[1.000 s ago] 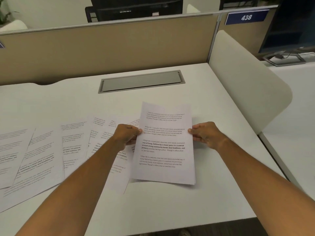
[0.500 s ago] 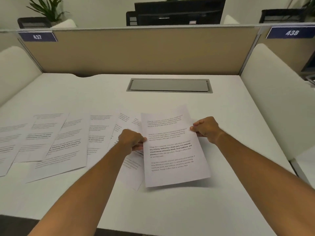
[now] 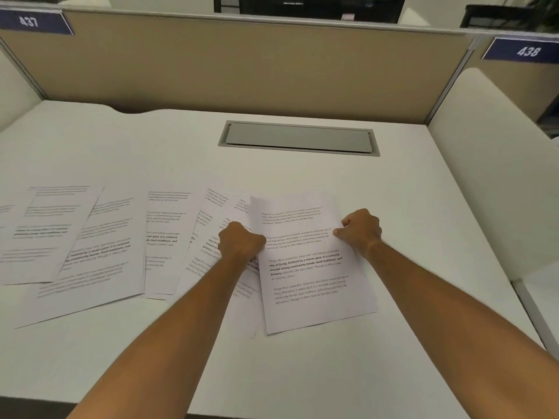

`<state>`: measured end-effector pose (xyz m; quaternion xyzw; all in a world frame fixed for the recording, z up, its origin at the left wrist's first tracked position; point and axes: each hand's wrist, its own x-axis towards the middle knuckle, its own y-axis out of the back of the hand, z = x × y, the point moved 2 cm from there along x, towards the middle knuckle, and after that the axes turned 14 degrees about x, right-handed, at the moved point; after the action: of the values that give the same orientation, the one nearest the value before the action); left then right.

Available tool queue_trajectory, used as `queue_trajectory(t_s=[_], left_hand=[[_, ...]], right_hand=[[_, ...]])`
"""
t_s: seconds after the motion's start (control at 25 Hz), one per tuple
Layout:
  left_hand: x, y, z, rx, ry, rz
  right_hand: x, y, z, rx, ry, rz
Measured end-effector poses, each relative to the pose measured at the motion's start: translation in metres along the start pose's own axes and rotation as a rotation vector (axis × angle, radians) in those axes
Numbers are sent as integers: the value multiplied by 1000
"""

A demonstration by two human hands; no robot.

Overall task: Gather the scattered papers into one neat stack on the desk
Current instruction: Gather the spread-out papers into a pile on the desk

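A thin stack of printed white sheets (image 3: 311, 267) lies on the white desk (image 3: 302, 373), right of centre and turned slightly counter-clockwise. My left hand (image 3: 240, 244) grips its left edge and my right hand (image 3: 361, 229) grips its right edge. Several more printed papers (image 3: 99, 243) fan out across the desk to the left, overlapping one another. The nearest of them (image 3: 208, 237) runs under my left hand and under the held stack.
A grey cable hatch (image 3: 298, 140) is set into the desk behind the papers. A beige partition (image 3: 242, 65) closes the back, with number plates 437 (image 3: 30, 22) and 438 (image 3: 526, 51). White side dividers (image 3: 496, 182) flank the desk.
The view has swung left, showing more of the spread papers. The held stack has come down from a raised tilt onto the desk, with both hands still on its edges.
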<state>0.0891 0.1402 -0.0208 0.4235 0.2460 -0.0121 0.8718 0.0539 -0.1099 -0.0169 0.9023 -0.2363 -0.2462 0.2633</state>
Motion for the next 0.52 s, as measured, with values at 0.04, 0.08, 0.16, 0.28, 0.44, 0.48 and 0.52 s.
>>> queue_trajectory(t_s=[0.04, 0.08, 0.16, 0.28, 0.44, 0.48, 0.52], left_hand=[[-1, -1, 1, -4, -2, -4], [-2, -3, 2, -10, -6, -6], [-4, -6, 5, -27, -10, -15], [-6, -6, 7, -68, 18, -38], [-10, -3, 5, -116, 93, -54], [-11, -2, 4, -123, 104, -53], [-11, -2, 3, -138, 109, -50]], right_hand=[[-2, -1, 0, -16, -6, 0], [-2, -1, 0, -38, 6, -1], [0, -1, 0, -52, 2, 8], [0, 1, 2, -18, -17, -5], [2, 4, 6, 145, -80, -51], [3, 4, 7, 176, -89, -63], [2, 6, 7, 209, -100, -74]])
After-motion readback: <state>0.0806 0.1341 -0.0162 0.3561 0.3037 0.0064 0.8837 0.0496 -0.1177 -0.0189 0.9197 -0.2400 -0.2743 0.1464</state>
